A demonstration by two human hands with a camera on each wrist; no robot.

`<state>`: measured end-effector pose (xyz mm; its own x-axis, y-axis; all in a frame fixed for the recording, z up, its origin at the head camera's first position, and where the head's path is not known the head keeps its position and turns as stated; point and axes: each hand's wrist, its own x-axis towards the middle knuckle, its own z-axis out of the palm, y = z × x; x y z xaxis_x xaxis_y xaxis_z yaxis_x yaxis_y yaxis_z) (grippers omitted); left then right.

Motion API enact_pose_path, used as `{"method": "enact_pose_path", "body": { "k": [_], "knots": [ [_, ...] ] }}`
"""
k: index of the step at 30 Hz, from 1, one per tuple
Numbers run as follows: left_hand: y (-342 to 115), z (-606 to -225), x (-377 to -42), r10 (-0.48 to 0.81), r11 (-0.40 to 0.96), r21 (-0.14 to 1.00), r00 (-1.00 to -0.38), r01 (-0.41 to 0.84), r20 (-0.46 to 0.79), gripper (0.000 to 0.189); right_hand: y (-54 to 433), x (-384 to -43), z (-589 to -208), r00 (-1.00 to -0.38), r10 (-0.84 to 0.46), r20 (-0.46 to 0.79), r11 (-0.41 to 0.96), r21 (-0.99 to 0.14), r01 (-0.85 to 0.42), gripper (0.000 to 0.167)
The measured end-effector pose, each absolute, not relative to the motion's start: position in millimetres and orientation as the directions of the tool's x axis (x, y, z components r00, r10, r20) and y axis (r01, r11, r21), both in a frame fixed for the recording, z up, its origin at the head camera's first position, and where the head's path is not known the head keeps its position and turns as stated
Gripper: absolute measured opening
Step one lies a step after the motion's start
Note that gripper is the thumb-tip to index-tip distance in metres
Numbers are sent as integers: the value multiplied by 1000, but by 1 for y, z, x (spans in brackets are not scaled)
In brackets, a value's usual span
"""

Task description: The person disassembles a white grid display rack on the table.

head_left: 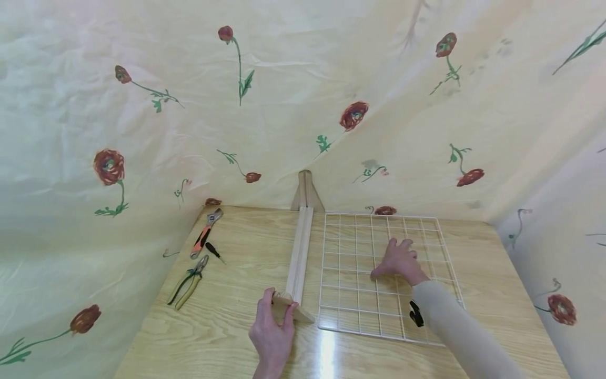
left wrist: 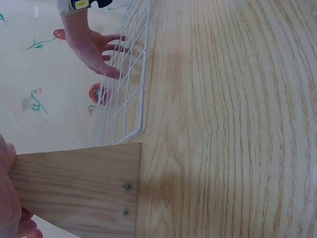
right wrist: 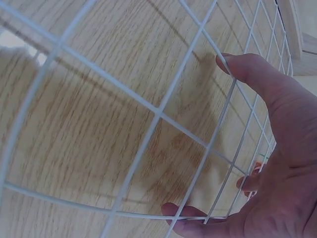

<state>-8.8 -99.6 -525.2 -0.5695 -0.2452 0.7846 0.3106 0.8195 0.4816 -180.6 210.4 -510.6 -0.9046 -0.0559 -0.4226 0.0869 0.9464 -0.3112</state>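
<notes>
A wooden stand made of a long grooved bar (head_left: 300, 252) with a flared end piece at either end lies along the tabletop. My left hand (head_left: 272, 329) grips the near end piece (head_left: 303, 314) by its top, thumb on one side and fingers on the other. Two screw heads show in that end piece (left wrist: 74, 183) in the left wrist view. To the right lies a white wire grid (head_left: 349, 310). Over its middle is my right hand (head_left: 397, 261), fingers spread, with thumb (right wrist: 247, 69) and fingertips touching the wires.
At the left of the wooden table (head_left: 189, 342) lie an adjustable wrench (head_left: 204, 234), a small black screwdriver (head_left: 214, 250) and pliers (head_left: 190, 282). Flower-patterned cloth (head_left: 293, 126) hangs behind and at the sides. The stand's far end piece (head_left: 306, 192) stands against it.
</notes>
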Motion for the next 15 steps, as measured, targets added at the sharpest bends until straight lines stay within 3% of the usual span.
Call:
{"method": "enact_pose_path", "body": {
  "k": [15],
  "knots": [
    [-99,-526,-8,-252,815,492,-578,306,776,55,211,-184,-515,-907,-58,-417,955,-288,71,133]
  ]
}}
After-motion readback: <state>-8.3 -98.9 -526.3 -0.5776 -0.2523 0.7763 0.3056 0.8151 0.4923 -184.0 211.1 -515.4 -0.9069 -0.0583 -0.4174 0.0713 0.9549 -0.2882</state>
